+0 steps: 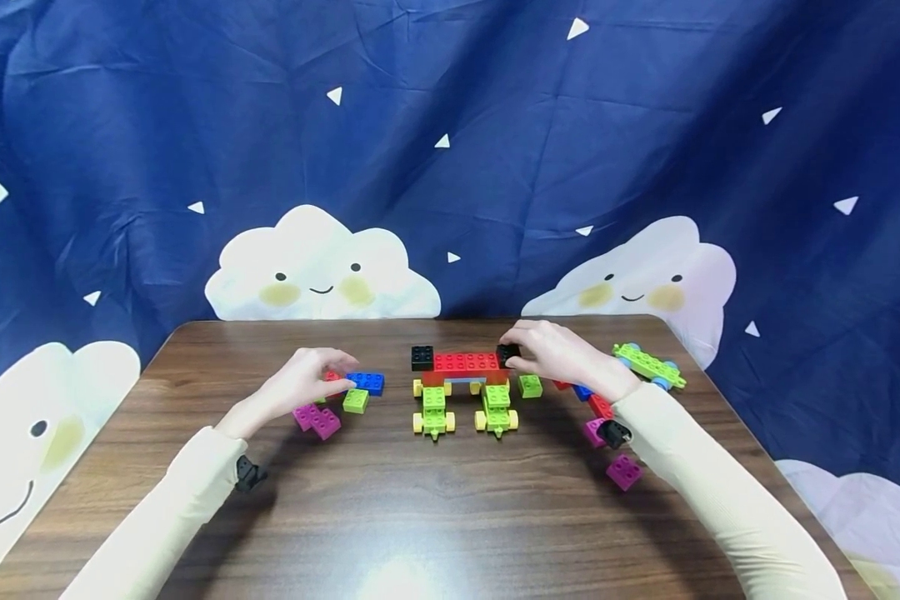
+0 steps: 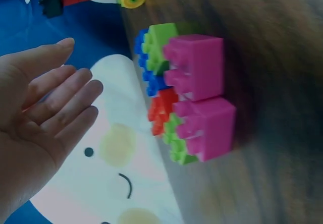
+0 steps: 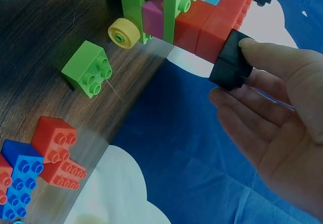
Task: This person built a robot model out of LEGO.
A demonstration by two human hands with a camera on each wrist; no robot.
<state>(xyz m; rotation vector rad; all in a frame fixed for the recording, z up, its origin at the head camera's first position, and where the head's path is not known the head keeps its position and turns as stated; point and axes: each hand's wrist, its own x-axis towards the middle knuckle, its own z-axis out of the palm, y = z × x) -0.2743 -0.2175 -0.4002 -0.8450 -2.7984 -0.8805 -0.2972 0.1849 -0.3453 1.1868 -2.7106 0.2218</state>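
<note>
On the bench (image 1: 330,500), centre: one toy-brick assembly (image 1: 465,365), red upper course over green wheeled bases, with a black brick (image 1: 422,358) at its left end; at its right end, right hand (image 1: 551,348), thumb and fingers pinching a black block (image 3: 229,60) against the red. To the left: left hand (image 1: 296,387), fingers loosely extended, thumb apart, nothing held, near blue (image 1: 372,384), red, green and magenta bricks (image 1: 325,423). To the right: one loose green brick (image 1: 529,386) beside the assembly; one green chassis (image 1: 652,367), blue wheels, farther off
</note>
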